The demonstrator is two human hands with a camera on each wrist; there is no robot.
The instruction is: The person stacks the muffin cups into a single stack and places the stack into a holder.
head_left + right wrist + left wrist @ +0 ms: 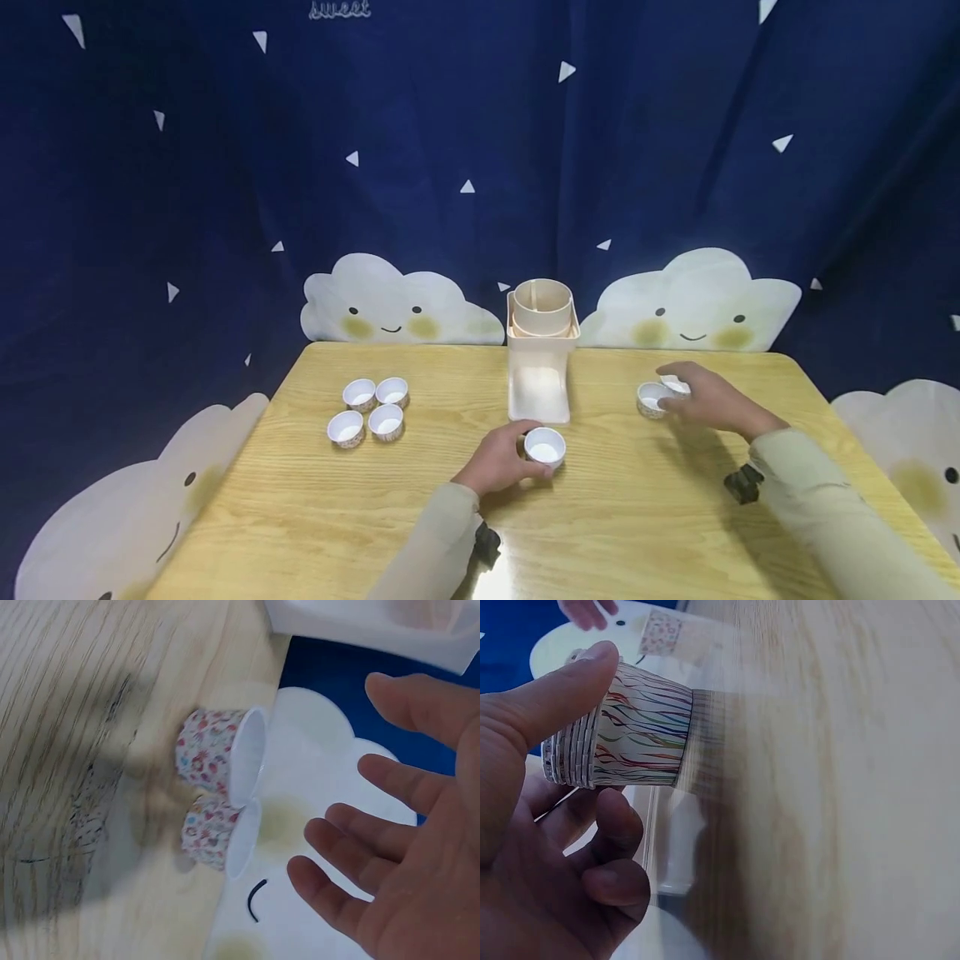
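Observation:
My left hand [504,458] grips a nested stack of paper cups [545,447] near the middle of the table; in the left wrist view the outermost cup [646,727] shows coloured wavy lines, thumb on the rims. Over at the right, my right hand [708,398] hovers by two cups, fingers spread and holding nothing. In the right wrist view these are a floral cup [217,754] and another floral cup [219,836], side by side and upright on the table, just off the fingertips.
A cream dispenser-like stand with a round top [542,321] is at the back middle of the table [300,517]. Several white-lined cups [386,422] are grouped at the left. Behind the table hangs a dark blue curtain [450,125] with clouds.

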